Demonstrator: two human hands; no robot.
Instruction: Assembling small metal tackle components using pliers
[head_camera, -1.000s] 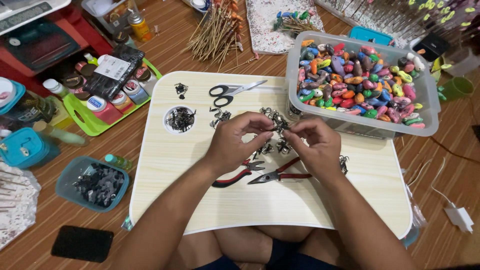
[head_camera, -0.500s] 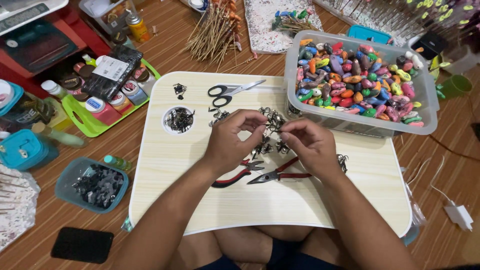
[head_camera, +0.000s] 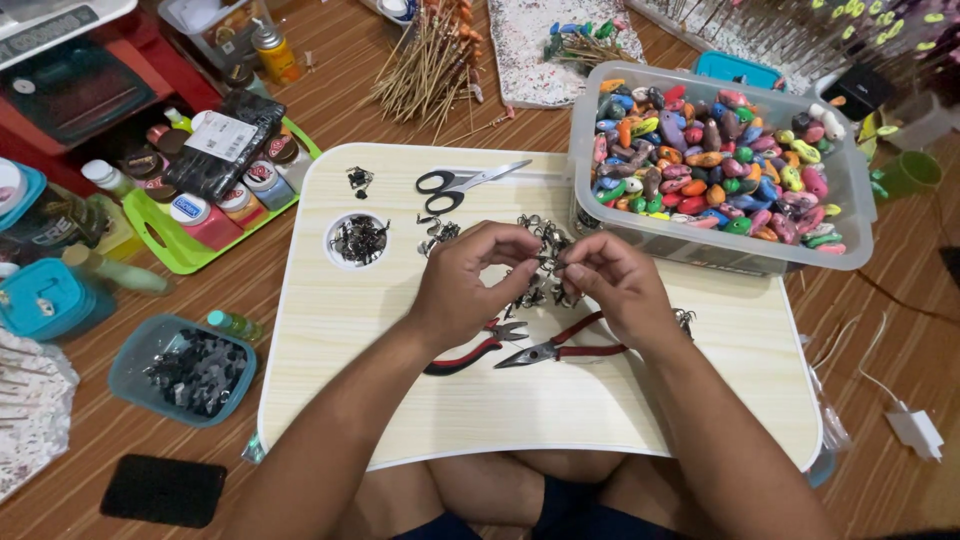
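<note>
Pinching a small dark metal hook piece (head_camera: 548, 263) between them, the left hand (head_camera: 470, 280) and right hand (head_camera: 610, 285) meet fingertip to fingertip above the middle of the pale wooden lap desk (head_camera: 400, 400). Set against the picture from a second ago, the hands have barely shifted: they sit a touch higher and closer to the loose pile of metal hooks (head_camera: 535, 232), and the fingers look more tightly closed on the piece. That suggests fine joining or bending work is under way rather than a reach for anything new; nothing else on the desk has moved.

Just below the hands lie two red-handled pliers (head_camera: 560, 350), untouched. Black-handled scissors (head_camera: 455, 183) lie toward the far edge of the desk, and the round cup hole (head_camera: 358, 240) at its far left holds more dark metal bits.

At the desk's far right corner stands a clear plastic tub (head_camera: 850, 200) full of bright painted lure bodies. Left of the desk, a lime-green tray (head_camera: 175, 255) carries small paint jars with red, blue and white lids and a black packet with a white rectangular label (head_camera: 220, 135). Nearer, also left, sits a teal tub (head_camera: 130, 370) of dark hooks, and a black phone (head_camera: 163, 490) lies on the floor.
</note>
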